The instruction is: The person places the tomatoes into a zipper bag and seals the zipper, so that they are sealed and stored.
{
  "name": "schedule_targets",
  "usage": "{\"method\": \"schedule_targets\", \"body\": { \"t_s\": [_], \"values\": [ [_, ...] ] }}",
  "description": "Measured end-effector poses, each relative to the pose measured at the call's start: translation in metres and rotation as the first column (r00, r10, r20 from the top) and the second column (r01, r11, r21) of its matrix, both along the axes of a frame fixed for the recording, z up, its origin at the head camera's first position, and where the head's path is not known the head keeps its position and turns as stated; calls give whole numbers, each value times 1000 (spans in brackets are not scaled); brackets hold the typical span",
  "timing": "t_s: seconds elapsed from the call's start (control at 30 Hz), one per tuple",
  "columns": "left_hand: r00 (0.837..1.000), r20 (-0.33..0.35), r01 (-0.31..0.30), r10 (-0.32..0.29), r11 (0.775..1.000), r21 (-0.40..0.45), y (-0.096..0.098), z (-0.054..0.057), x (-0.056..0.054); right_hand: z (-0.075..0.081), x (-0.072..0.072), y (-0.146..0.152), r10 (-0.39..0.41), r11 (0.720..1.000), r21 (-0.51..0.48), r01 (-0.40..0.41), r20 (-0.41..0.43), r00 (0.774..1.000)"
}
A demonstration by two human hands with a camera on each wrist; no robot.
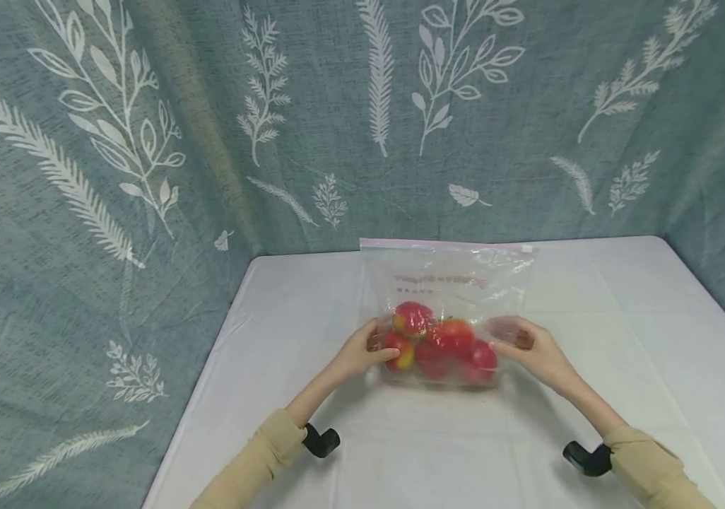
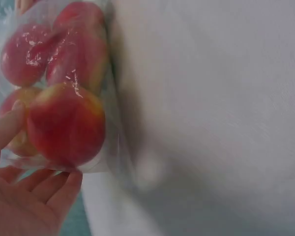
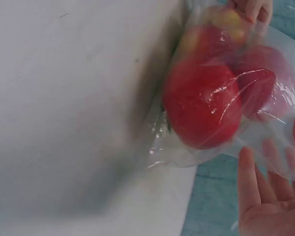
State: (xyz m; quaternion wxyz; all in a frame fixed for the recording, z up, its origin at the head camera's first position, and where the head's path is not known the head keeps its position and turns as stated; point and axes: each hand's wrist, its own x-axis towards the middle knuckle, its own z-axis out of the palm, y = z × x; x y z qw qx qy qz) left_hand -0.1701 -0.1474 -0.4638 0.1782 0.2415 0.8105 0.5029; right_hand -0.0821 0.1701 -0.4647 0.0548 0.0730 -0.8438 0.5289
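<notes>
A clear zip bag (image 1: 439, 261) with a pink top strip stands upright on the white table, holding several red fruits (image 1: 454, 337), some with yellow patches. My left hand (image 1: 357, 352) grips the bag's left side, thumb on the front and fingers behind. In the left wrist view, that thumb presses the plastic over a red-yellow fruit (image 2: 66, 125). At the other side, my right hand (image 1: 542, 355) touches the bag with its thumb in front. Its fingers (image 3: 248, 177) are extended and spread, some seen through the plastic in the right wrist view.
The white table (image 1: 413, 452) runs back to a green-blue curtain (image 1: 350, 141) with white leaf prints, which also hangs along both sides. Black wrist devices sit at the left cuff (image 1: 322, 442) and right cuff (image 1: 587, 459).
</notes>
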Motion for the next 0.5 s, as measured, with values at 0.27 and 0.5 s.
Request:
{"method": "schedule_targets", "body": {
  "t_s": [0.27,0.5],
  "values": [
    [996,91,28,-20,996,-84,2,14,22,16,19,11,-27,996,-72,43,209,978],
    [963,270,18,24,988,-152,4,-3,29,-18,17,11,-70,995,-38,93,398,915]
  ]
}}
